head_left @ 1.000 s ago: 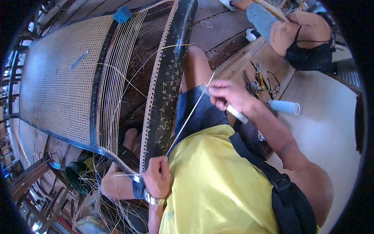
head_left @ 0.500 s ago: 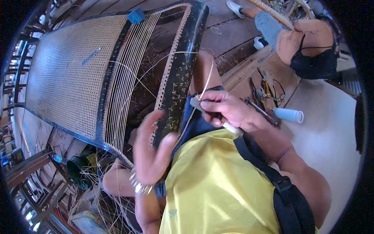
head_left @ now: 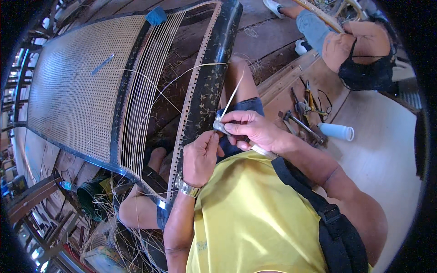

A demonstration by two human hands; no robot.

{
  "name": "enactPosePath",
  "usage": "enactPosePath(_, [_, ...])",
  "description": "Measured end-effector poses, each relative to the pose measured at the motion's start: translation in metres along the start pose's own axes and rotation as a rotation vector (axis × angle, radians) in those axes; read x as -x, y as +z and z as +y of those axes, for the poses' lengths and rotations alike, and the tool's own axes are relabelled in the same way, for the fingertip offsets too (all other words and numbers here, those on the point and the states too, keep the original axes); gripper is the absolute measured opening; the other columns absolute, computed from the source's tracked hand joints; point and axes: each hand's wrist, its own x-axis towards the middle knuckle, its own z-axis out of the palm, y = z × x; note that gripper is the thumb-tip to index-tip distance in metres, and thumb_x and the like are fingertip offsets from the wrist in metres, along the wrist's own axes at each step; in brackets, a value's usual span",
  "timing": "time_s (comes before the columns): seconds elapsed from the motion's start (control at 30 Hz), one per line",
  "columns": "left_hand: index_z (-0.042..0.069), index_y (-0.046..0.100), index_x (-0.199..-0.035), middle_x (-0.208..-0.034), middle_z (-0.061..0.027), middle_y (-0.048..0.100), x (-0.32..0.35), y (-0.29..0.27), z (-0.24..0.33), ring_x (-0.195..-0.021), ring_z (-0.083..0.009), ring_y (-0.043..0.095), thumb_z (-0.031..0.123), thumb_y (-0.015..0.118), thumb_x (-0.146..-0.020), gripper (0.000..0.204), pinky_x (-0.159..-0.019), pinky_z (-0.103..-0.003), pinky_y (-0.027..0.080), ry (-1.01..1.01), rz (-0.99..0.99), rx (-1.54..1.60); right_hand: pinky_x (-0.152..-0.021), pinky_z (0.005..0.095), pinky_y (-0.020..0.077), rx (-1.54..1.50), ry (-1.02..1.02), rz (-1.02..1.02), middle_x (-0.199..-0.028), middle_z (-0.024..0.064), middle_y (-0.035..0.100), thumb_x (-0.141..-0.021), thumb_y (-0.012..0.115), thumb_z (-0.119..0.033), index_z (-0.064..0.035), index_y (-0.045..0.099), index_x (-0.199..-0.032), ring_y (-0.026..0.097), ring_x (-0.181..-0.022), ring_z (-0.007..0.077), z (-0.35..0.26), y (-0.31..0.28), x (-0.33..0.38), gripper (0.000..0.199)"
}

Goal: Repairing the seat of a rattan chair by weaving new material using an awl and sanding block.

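Observation:
My right hand point(head_left: 250, 129) is closed round a small grey block-like piece point(head_left: 220, 124), and a pale cane strip point(head_left: 234, 94) rises from it. A whitish rod-like end point(head_left: 263, 151) shows under that hand; whether it belongs to the grey piece I cannot tell. Just below the grey piece, my left hand point(head_left: 200, 157) is pinched at the strip's lower part, its fingertips partly hidden. Both hands are over my lap, beside the dark, patterned rail point(head_left: 207, 98) of a chair frame with a row of holes. Parallel cane strands point(head_left: 148, 86) stretch across part of the frame.
Finished cane webbing point(head_left: 77, 86) fills the frame's left section, with a blue cloth point(head_left: 156, 16) on its far edge. At right lie a hammer point(head_left: 302, 125), pliers point(head_left: 311, 102) and a light-blue cylinder point(head_left: 337, 131). Another person point(head_left: 359, 50) sits far right. Loose cane point(head_left: 104, 236) lies lower left.
My left hand, open and blurred before, has moved right and closed beside the grey piece. My right hand has shifted slightly left with the piece and the strip.

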Motion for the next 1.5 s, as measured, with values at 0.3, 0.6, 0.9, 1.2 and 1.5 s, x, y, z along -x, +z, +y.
enactPosePath(0.3, [0.001, 0.068, -0.1, -0.06, -0.0092, 0.063, 0.023, 0.001, 0.001, -0.054, -0.0188, 0.066, 0.011, 0.057, -0.099, 0.015, -0.051, -0.03, 0.049, 0.132, 0.1, -0.174, -0.042, 0.0206, 0.0367, -0.017, -0.04, 0.124, -0.072, 0.0055, 0.061, -0.099, 0.059, -0.015, -0.0072, 0.062, -0.117, 0.05, -0.048, 0.0094, -0.007, -0.016, 0.006, 0.019])
enactPosePath(0.6, [0.001, 0.069, -0.102, -0.063, -0.0085, 0.065, 0.071, -0.023, 0.0, -0.057, -0.0189, 0.067, 0.007, 0.058, -0.097, 0.013, -0.054, -0.028, 0.05, 0.084, 0.104, -0.266, -0.043, 0.0211, 0.0366, 0.038, -0.092, 0.208, -0.072, 0.006, 0.062, -0.098, 0.062, -0.016, -0.0069, 0.063, -0.114, 0.05, -0.049, 0.0094, -0.026, -0.042, 0.008, 0.018])
enactPosePath(0.9, [0.0, 0.069, -0.101, -0.064, -0.0087, 0.066, 0.115, -0.054, 0.001, -0.058, -0.0166, 0.066, 0.01, 0.057, -0.099, 0.016, -0.053, -0.027, 0.049, -0.028, 0.121, -0.297, -0.042, 0.0213, 0.0365, 0.056, -0.155, 0.299, -0.073, 0.007, 0.062, -0.098, 0.061, -0.015, -0.0073, 0.063, -0.115, 0.05, -0.047, 0.0094, -0.038, -0.052, 0.01, 0.019])
enactPosePath(1.2, [0.0, 0.07, -0.103, -0.065, -0.0088, 0.067, 0.164, -0.075, -0.01, -0.058, -0.0161, 0.065, 0.015, 0.057, -0.1, 0.02, -0.056, -0.029, 0.05, -0.159, 0.173, -0.363, -0.043, 0.0214, 0.0366, 0.004, -0.153, 0.308, -0.074, 0.0063, 0.062, -0.098, 0.061, -0.015, -0.0085, 0.062, -0.119, 0.05, -0.048, 0.0099, -0.037, -0.065, 0.008, 0.022])
enactPosePath(1.5, [-0.005, 0.055, -0.131, -0.114, -0.0203, 0.065, 0.16, -0.125, 0.008, -0.103, -0.0275, 0.064, 0.023, 0.066, -0.093, 0.049, -0.087, -0.037, 0.05, 0.178, 0.386, -0.392, -0.042, 0.0205, 0.0348, 0.074, -0.196, 0.247, -0.074, 0.0065, 0.061, -0.099, 0.059, -0.014, -0.0072, 0.06, -0.12, 0.049, -0.049, 0.0092, -0.056, -0.051, 0.02, 0.023])
